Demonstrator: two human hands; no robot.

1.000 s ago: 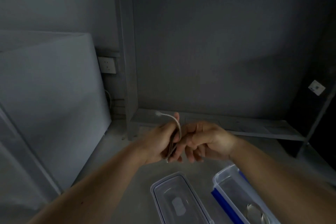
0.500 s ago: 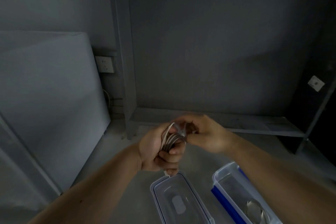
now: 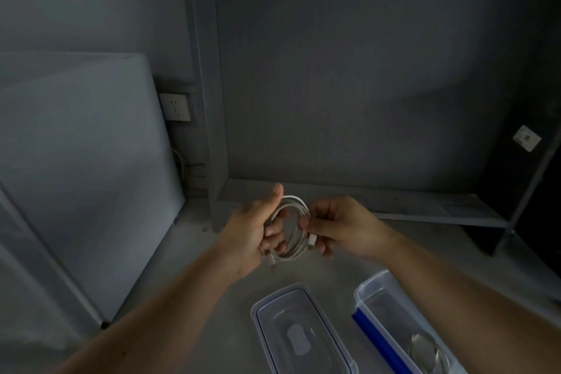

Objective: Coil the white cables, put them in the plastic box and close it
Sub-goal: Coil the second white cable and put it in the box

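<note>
Now | left hand, right hand hold one cable | one box

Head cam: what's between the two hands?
The coiled white cable, gripped by the left hand and pinched by the right hand; shown in the head view.

The cable has a smooth white plastic sheath. The box and the lid beside it are clear glossy plastic, on a matt grey counter
</note>
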